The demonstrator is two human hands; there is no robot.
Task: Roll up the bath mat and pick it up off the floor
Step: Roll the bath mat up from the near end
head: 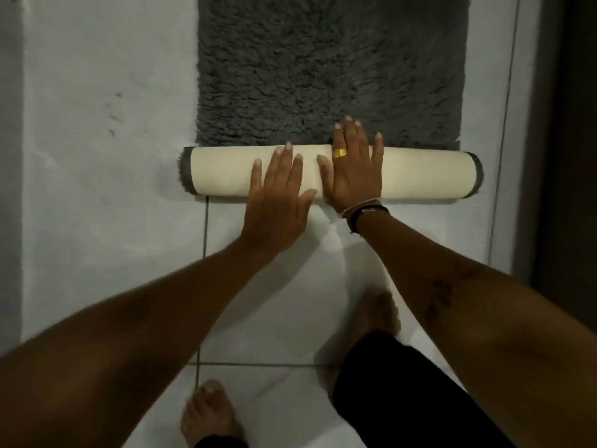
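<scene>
A shaggy dark grey bath mat (329,69) lies flat on the floor, stretching away from me. Its near end is rolled into a cream-backed cylinder (426,174) lying crosswise, with grey fringe at both ends. My left hand (277,202) rests flat on the roll just left of its middle, fingers spread. My right hand (353,169), wearing a gold ring and wrist bands, lies flat on top of the roll beside it, fingertips reaching onto the grey pile. Neither hand grips the mat.
White floor tiles (284,318) with dark grout lines lie under me. My two bare feet (206,412) stand close behind the roll. A pale wall or step (97,156) runs along the left. A dark door frame (568,156) borders the right.
</scene>
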